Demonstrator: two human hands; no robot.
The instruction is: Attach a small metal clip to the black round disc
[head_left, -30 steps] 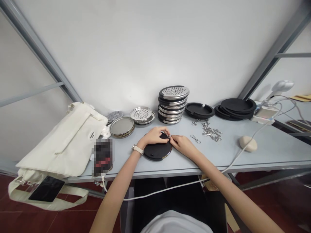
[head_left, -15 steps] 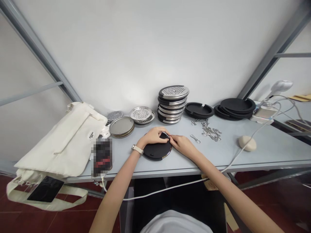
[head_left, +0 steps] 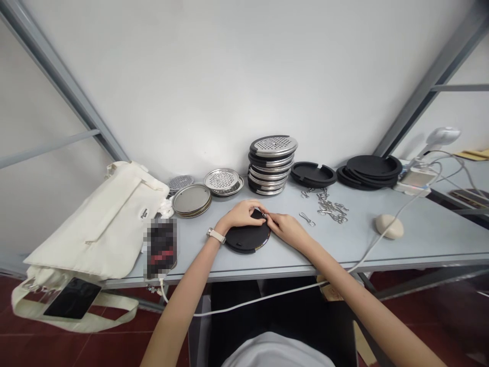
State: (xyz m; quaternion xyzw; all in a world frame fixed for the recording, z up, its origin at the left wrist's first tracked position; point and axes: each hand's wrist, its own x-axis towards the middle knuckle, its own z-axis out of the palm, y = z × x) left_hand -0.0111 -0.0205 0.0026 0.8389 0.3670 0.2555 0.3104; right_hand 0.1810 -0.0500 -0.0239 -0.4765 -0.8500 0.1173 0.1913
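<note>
A black round disc (head_left: 247, 238) with a raised rim lies on the table in front of me. My left hand (head_left: 246, 213) curls over its far side, thumb and fingers closed about the upper right rim. At that same spot my right hand (head_left: 281, 224) pinches a small silver piece (head_left: 264, 215), apparently a snap hook, mostly hidden by my fingertips. One loose snap hook (head_left: 306, 219) rests to the right of my right hand. Behind it is a pile of similar metal hooks (head_left: 332, 208).
A tall stack of black-rimmed perforated metal discs (head_left: 273, 148) stands at the back. Left of it are perforated plates (head_left: 221, 179) and flat metal discs (head_left: 191, 200); right, black round covers (head_left: 372, 173). A white bag (head_left: 103, 219), a pale mouse (head_left: 388, 226) and a white cable (head_left: 263, 298) flank my arms.
Almost nothing differs. Both hands stay at the disc's upper right rim, with only a very slight shift of the fingers and of the view.
</note>
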